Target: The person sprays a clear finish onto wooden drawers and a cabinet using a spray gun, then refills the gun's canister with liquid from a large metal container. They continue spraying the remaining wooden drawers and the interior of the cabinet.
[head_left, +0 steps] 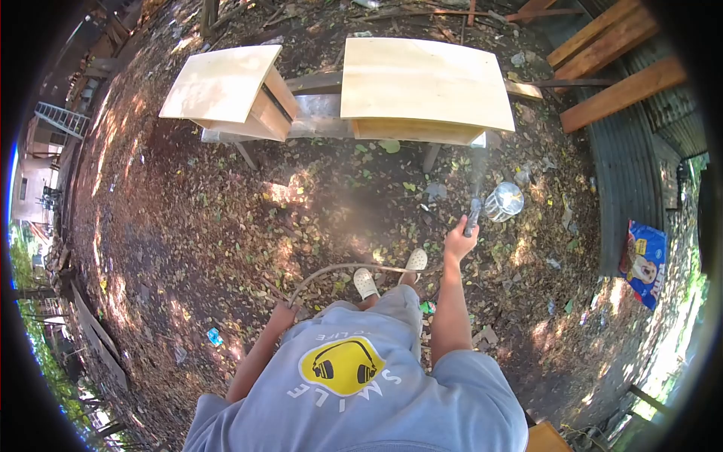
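Note:
My right hand (458, 241) is closed around the dark handle of a spray gun (472, 217). A shiny, clear-looking cup (503, 202) sits at the gun's front right, and a faint pale mist hangs between the gun and the wooden pieces. My left hand (284, 312), low beside my shirt, grips a thin brown hose (339, 267) that arcs across in front of my legs toward my right arm. Ahead stand two pale wooden box-like pieces with flat tops: a smaller one (222, 79) at left and a wider one (425, 81) at right, both raised on supports.
Leaf-littered ground (226, 218) surrounds my clogs (366, 283). Orange-brown beams (621, 92) and corrugated sheets (621, 173) stand at right, near a blue printed bag (645, 260). A ladder (60, 119) leans at far left. A blue wrapper (215, 336) lies at lower left.

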Available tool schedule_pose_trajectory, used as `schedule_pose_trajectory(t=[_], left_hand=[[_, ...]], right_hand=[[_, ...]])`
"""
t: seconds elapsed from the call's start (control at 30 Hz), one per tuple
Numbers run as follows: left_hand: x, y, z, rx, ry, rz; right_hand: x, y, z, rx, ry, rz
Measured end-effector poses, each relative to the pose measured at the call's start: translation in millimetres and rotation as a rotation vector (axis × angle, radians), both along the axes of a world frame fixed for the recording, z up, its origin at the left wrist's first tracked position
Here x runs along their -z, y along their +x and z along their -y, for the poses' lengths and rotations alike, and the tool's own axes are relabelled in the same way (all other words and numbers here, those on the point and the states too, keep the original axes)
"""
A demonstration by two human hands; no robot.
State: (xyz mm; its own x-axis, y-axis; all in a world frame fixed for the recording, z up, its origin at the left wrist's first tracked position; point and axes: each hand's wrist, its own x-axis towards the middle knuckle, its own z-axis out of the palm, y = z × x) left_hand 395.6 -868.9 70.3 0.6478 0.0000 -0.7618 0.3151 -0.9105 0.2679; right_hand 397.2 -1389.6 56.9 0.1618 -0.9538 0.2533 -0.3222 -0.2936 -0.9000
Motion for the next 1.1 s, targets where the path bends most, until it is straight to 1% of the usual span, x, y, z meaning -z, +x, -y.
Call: schedule_pose_trajectory(t=[0.07, 0.1, 0.2, 0.23, 0.3, 0.37, 0.4, 0.43, 0.5, 0.53, 0.57, 0.63, 0.67, 0.73, 0.77, 0.8, 0.87, 0.9, 0.93, 1.03, 1.07, 1.1], left_hand=[[1.5, 3.4, 5.6, -0.04, -0.078, 0.033], [2.8, 2.6, 5.1, -0.06, -0.115, 0.05], [7.3, 2.9, -6.3, -0.089, -0.114, -0.004], [4.2, 0.9, -8.9, -0.075, -0.097, 0.002], [-9.1, -4.1, -13.2, -0.046, -0.061, 0.018], [-33.7, -9.1, -9.1, -0.043, 0.038, -0.026], [-41.2, -8.8, -9.4, -0.042, 0.089, -0.046], [-41.4, -9.6, -14.9, -0.026, 0.079, -0.045], [-31.9, -22.5, -34.1, 0.006, 0.06, -0.045], [5.0, -35.1, -63.2, 0.042, 0.072, 0.004], [15.5, -45.2, -74.1, 0.078, 0.084, 0.036], [15.1, -51.0, -79.2, 0.157, 0.103, 0.097], [16.2, -51.0, -80.0, 0.078, 0.098, 0.047], [-6.1, -45.2, -56.0, -0.077, 0.084, -0.055], [-1.2, -44.7, -55.3, -0.069, 0.089, -0.057], [3.5, -44.2, -52.7, -0.061, 0.094, -0.061], [11.6, -42.9, -47.3, -0.047, 0.111, -0.051], [7.3, -39.0, -35.8, -0.042, 0.123, -0.038], [-0.6, -33.7, -21.9, -0.035, 0.134, -0.025], [-26.7, -12.7, 15.2, 0.005, 0.075, -0.022], [-25.2, -8.4, 20.2, -0.002, 0.06, -0.022], [-22.8, -4.1, 24.7, -0.009, 0.046, -0.023]], right_hand=[[-0.3, 1.4, 1.8, -0.005, -0.012, 0.037], [3.0, 1.4, 1.5, -0.056, 0.055, 0.061], [11.7, 9.5, -6.8, -0.208, 0.231, 0.117], [11.9, 11.9, -12.3, -0.277, 0.214, 0.062], [12.1, 20.4, -28.3, -0.408, 0.209, 0.107], [12.1, 28.2, -42.2, -0.513, 0.289, -0.009], [16.0, 34.6, -51.2, -0.535, 0.278, 0.031], [19.6, 40.6, -58.9, -0.557, 0.268, 0.072], [28.2, 50.0, -68.9, -0.602, 0.327, 0.109], [30.8, 52.8, -72.2, -0.623, 0.357, 0.125], [28.9, 54.4, -74.0, -0.613, 0.352, 0.11], [25.2, 56.2, -73.4, -0.583, 0.337, 0.08], [22.8, 56.0, -71.7, -0.549, 0.355, 0.051], [33.8, 52.5, -59.4, -0.479, 0.335, -0.031], [40.1, 49.8, -53.0, -0.443, 0.324, -0.073], [29.7, 45.4, -46.7, -0.413, 0.301, -0.074], [27.0, 41.3, -31.6, -0.346, 0.292, -0.037], [28.0, 37.8, -22.0, -0.311, 0.285, -0.018], [31.5, 32.8, -11.7, -0.279, 0.3, -0.099], [42.1, 20.5, 15.4, -0.219, 0.278, -0.04], [48.3, 17.7, 25.4, -0.161, 0.246, -0.113], [42.0, 14.0, 32.2, -0.149, 0.244, -0.087]])
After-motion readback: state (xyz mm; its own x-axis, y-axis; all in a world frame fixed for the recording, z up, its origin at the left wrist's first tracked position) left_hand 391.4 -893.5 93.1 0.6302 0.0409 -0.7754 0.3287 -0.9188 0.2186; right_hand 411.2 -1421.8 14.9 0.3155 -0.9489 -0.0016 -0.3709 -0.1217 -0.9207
